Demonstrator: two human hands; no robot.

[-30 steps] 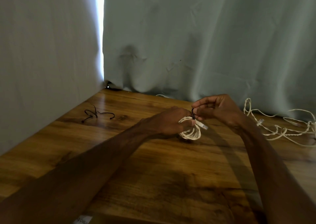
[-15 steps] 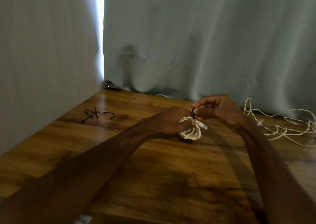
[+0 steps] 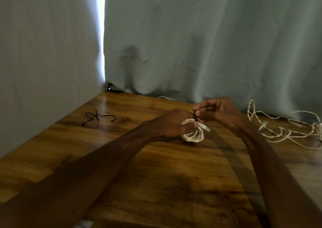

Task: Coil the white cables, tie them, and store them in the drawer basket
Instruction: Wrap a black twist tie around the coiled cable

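**Tying off the coil**

I'm at the tying step. My left grip [image 3: 172,123] is curled round the coiled white cable [image 3: 192,136], bunching its loops low over the table [image 3: 156,166]; I can't tell whether the coil touches the wood. Its plug end [image 3: 205,128] pokes out to the right.

My right grip [image 3: 219,111] is closed in a fingertip pinch on the black tie [image 3: 195,116], which rises from the top of the coil between my two hands. Whether the tie already goes fully round the bundle is hidden by my fingers.

Next, I judge, the tie needs cinching or twisting tight while my left grip stops the loops springing loose.

The loose white cables [image 3: 282,133] lie tangled well off to my right, uncoiled. Spare black ties [image 3: 97,117] lie far left. The drawer basket isn't in view.
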